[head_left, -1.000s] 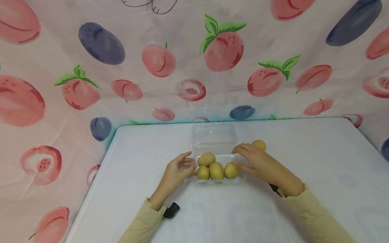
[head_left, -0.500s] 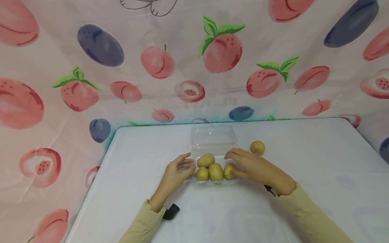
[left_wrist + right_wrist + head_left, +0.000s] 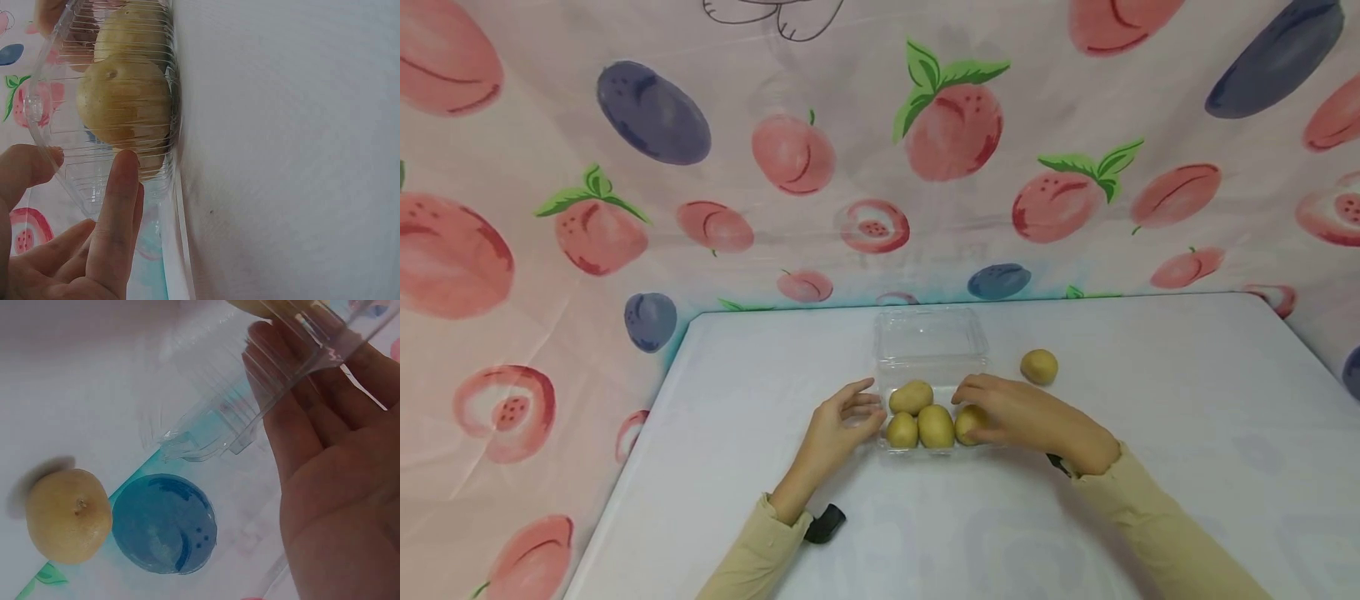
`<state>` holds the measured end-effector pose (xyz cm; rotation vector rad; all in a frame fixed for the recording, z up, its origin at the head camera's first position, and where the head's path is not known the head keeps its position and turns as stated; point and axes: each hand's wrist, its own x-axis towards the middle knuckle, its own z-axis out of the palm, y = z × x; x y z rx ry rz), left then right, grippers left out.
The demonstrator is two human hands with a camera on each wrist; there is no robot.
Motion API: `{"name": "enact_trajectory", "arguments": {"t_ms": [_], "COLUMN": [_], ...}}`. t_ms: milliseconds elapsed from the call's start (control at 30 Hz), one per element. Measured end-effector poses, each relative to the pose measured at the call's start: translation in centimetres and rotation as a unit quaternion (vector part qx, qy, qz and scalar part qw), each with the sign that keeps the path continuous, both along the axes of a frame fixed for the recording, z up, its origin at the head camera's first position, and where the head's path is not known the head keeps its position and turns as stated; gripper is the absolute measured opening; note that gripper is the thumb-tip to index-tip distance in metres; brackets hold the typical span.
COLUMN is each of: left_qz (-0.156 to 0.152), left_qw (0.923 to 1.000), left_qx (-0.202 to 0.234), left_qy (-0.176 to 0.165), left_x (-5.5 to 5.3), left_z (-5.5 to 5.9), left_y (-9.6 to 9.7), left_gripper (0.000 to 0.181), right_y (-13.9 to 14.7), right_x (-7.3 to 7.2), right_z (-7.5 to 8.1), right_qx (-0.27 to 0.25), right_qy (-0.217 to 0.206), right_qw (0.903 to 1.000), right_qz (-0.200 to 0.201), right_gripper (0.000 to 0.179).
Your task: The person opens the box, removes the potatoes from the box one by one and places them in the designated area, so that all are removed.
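Potatoes [image 3: 936,427] sit in a clear plastic clamshell container [image 3: 67,134], its lid [image 3: 931,337] laid open behind; a loose potato [image 3: 1039,367] rests on the worktop [image 3: 760,375], beyond the right hand [image 3: 1026,414]. That hand arches over the rightmost potato [image 3: 967,422]; whether it grips, I cannot tell. The left hand [image 3: 842,417], fingers loosely apart, touches the container's left wall. The potatoes look firm and fairly weighty, best taken around the middle; the thin plastic probably flexes, so steady its rim.
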<state>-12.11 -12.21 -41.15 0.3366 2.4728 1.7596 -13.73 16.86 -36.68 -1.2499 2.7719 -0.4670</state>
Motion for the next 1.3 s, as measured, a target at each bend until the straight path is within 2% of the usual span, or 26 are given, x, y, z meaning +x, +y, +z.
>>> {"name": "enact_trajectory", "arguments": {"t_ms": [400, 633, 900, 1100, 1300], "left_qz": [-0.001, 0.001, -0.001, -0.002, -0.003], "left_qw": [1.0, 1.0, 1.0, 0.9999, 0.9999], "left_qx": [0.003, -0.003, 0.005, 0.009, 0.007], "left_qy": [-0.003, -0.005, -0.002, -0.006, -0.009], "left_x": [0.0, 0.2, 0.2, 0.1, 0.1], "left_z": [-0.1, 0.3, 0.1, 0.2, 0.2], "left_y": [0.0, 0.0, 0.0, 0.0, 0.0], "left_gripper": [0.054, 0.054, 0.054, 0.054, 0.054], "right_y": [-0.5, -0.9, -1.3, -1.2, -0.9], "right_x": [-0.6, -0.8, -1.0, -1.0, -0.9], "right_z": [0.1, 0.1, 0.1, 0.0, -0.1], "right_qx": [0.014, 0.015, 0.025, 0.015, 0.006], "right_qy": [-0.029, -0.036, -0.015, -0.006, -0.005], "right_qw": [0.9995, 0.9992, 0.9992, 0.9989, 0.999], "right_qz": [-0.003, 0.004, 0.025, 0.044, 0.044], "right_gripper": [0.032, 0.018, 0.014, 0.014, 0.016]}}
